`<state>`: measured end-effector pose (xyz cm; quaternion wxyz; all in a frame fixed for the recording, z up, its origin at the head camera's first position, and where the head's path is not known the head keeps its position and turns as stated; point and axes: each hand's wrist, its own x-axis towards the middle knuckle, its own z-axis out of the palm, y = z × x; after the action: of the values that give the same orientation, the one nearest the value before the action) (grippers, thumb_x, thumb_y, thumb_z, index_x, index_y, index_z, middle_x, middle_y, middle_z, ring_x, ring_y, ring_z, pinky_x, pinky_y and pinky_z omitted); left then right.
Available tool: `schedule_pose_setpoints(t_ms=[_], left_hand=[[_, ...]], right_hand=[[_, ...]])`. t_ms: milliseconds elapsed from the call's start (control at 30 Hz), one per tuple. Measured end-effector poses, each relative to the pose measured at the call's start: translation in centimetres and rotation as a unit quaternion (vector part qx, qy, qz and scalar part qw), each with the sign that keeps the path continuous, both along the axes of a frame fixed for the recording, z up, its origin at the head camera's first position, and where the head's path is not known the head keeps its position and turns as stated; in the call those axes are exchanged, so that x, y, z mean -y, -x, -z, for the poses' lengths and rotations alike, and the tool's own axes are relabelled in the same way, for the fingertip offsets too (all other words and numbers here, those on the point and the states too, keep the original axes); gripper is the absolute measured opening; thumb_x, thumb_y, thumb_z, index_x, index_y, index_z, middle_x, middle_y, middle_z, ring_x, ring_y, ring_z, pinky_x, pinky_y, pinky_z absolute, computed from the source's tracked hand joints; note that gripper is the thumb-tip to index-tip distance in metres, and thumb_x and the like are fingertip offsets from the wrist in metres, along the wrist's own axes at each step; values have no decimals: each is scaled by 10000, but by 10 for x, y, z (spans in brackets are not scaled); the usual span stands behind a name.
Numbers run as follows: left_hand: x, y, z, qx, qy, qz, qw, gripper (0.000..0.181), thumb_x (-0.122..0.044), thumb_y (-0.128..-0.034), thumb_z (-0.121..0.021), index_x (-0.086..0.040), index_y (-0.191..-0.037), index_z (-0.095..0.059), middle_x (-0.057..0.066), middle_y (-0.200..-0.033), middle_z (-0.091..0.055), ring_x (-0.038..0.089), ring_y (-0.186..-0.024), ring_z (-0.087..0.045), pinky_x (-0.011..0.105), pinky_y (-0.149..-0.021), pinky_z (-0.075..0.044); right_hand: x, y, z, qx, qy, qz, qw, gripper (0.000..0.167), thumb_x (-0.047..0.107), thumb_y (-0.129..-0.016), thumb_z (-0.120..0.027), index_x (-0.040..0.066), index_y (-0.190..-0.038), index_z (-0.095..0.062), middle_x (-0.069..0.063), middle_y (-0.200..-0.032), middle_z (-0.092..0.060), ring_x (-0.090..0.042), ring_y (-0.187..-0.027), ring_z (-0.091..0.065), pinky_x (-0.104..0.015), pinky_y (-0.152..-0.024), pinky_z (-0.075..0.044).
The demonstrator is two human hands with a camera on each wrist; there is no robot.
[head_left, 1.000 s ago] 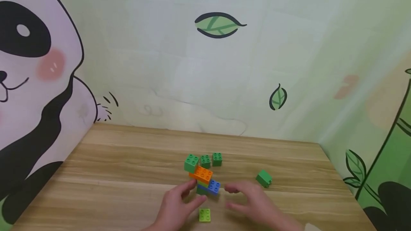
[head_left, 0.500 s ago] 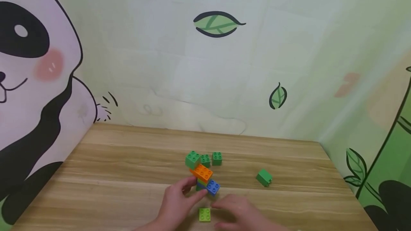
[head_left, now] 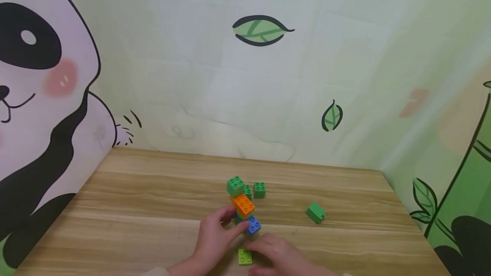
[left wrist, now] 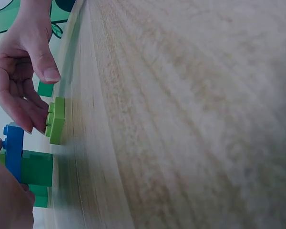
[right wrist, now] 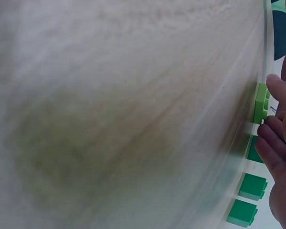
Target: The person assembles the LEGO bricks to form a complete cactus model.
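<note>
The left hand (head_left: 216,233) reaches in from the near side, thumb and index finger pinching the lower part of a stepped stack (head_left: 243,205) of bricks, the thumb lying against its blue brick (head_left: 253,225). The right hand (head_left: 280,252) comes in low with fingers bent and thumb spread away from them, a gap between, over a lime brick (head_left: 244,257) that lies studs up on the table (head_left: 153,186); whether a fingertip touches it I cannot tell. The lime brick sits just in front of the stack, so the two hands work near each other, the right hand's fingertips just short of the blue brick. Behind the stack stand two green bricks (head_left: 259,190), and a tipped green brick (head_left: 316,213) lies beyond the right hand. Bare wood stretches from the left hand to the table's left edge; the back edge, along the wall (head_left: 192,76), is well apart from both hands.
</note>
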<state>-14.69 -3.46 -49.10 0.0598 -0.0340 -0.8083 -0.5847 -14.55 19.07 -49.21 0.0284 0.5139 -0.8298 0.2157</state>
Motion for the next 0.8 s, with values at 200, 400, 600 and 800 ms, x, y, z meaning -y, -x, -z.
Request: schedule_pose_setpoints(t_ms=[200,400,600,800], left_hand=[[-3,3,3,8,75,-106,9999,437,-285,-850,-926,-95,-1202,-749,98,-1211,-778,297,-1149,-739,461,-1005,-618],[-5,4,4,13,116,-217,9997,436,-313,-840,-934,-99,-1177,-759,93,-1191,-784,292,-1124,-748,448,-981,-630],[-11,6,5,-29,163,-332,9993,416,-307,-832,-938,-93,-1145,-765,105,-1168,-788,300,-1110,-754,439,-967,-636],[-16,10,7,-99,68,-536,9985,381,-277,-829,-942,-87,-1113,-771,96,-1129,-794,282,-1089,-758,413,-958,-639]], right_hand=[[1,0,1,60,-79,240,9997,456,314,-994,-789,99,-1379,-674,-20,-1299,-739,-124,-1178,-677,-298,-982,-602],[1,0,2,56,-97,327,9994,437,292,-992,-793,106,-1371,-680,-17,-1300,-736,-134,-1187,-682,-302,-996,-601],[1,1,5,-17,-145,380,9992,399,268,-1001,-783,108,-1356,-693,-18,-1309,-736,-144,-1201,-682,-313,-1002,-603],[2,3,9,-318,86,199,9993,380,232,-975,-812,95,-1314,-710,-18,-1260,-750,-138,-1157,-694,-288,-972,-608]])
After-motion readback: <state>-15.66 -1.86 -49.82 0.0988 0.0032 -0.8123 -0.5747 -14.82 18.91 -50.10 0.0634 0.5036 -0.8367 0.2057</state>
